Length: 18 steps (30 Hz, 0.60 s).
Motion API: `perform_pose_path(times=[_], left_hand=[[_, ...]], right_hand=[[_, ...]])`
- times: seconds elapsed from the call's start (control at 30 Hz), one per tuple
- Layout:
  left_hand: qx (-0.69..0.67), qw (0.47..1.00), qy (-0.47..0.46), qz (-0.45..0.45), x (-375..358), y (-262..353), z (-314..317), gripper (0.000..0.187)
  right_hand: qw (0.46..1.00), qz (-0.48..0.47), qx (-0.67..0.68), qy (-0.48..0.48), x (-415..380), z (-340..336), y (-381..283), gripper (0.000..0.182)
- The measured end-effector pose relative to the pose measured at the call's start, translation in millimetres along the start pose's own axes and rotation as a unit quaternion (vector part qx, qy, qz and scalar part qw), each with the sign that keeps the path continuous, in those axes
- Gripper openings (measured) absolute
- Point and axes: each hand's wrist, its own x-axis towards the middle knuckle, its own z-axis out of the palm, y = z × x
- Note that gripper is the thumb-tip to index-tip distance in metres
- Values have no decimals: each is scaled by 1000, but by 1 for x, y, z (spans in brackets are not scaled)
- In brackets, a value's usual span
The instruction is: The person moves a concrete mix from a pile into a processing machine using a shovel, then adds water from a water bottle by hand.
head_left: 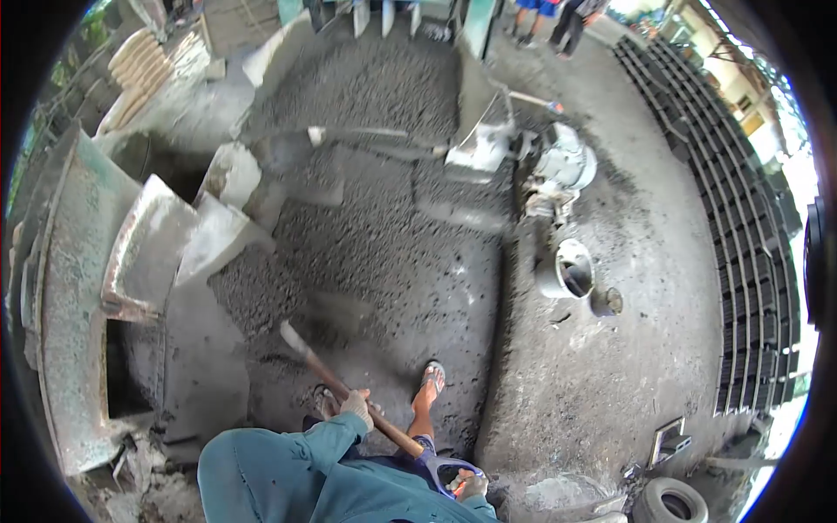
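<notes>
A long tool with a wooden shaft (327,376) and a blue D-shaped handle (433,462) slants across the lower middle of the head view. My left hand (357,408), in a pale glove, is wrapped round the shaft partway down. At the blue handle, my right hand (471,482) is closed on the grip, also gloved. The shaft's far end points up and left over dark, wet gravelly mix (331,235); the blade there is blurred and hard to make out. My sandalled foot (434,376) stands on the dark floor.
Left stands a rusty green metal frame (74,288) beside a pit. A motor (562,161), a white bucket (571,268) and a small pot (608,302) are right of the mix. Dark blocks (750,288) stand in rows at far right, a tire (670,503) below. People's legs (571,30) show at the top.
</notes>
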Motion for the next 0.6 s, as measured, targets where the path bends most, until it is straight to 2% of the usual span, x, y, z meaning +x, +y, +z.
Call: perform_pose_path(times=[0.03,0.07,0.1,0.13,0.2,0.23,0.3,0.33,0.37,0.43,0.47,0.5,0.53,0.57,0.6], left_hand=[[-4,999,-54,6,-10,10,16,16],[-7,994,-104,10,-23,21,33,16],[8,987,-157,23,-54,40,59,16],[24,977,-207,34,-90,63,91,17],[62,932,-355,51,-134,104,151,25],[73,897,-432,65,-161,125,183,28],[95,877,-466,66,-223,165,249,25],[100,835,-537,75,-241,184,278,23],[91,820,-559,87,-261,200,308,23],[84,789,-601,99,-286,224,355,22],[85,771,-623,100,-286,235,378,21],[57,776,-620,101,-271,247,407,23],[75,784,-604,118,-268,252,416,26],[72,792,-587,149,-256,253,419,30],[73,784,-603,130,-242,253,415,29]], right_hand=[[999,-26,37,-1,-14,2,4,10],[995,-99,23,-21,-26,13,1,11],[988,-145,52,18,-30,30,1,14],[975,-203,83,-19,-54,55,-14,16],[933,-315,149,-86,-29,81,-28,18],[892,-434,121,-39,-52,116,-60,26],[829,-512,209,-87,-123,174,-126,26],[787,-592,158,-69,-136,192,-155,30],[739,-664,107,-48,-148,207,-181,39],[594,-790,-66,135,-196,241,-234,38],[521,-844,-92,85,-203,252,-257,38],[444,-888,-117,36,-205,261,-278,38],[324,-933,-154,24,-197,272,-298,29],[299,-910,-287,25,-198,277,-308,20],[257,-913,-318,0,-200,285,-311,13]])
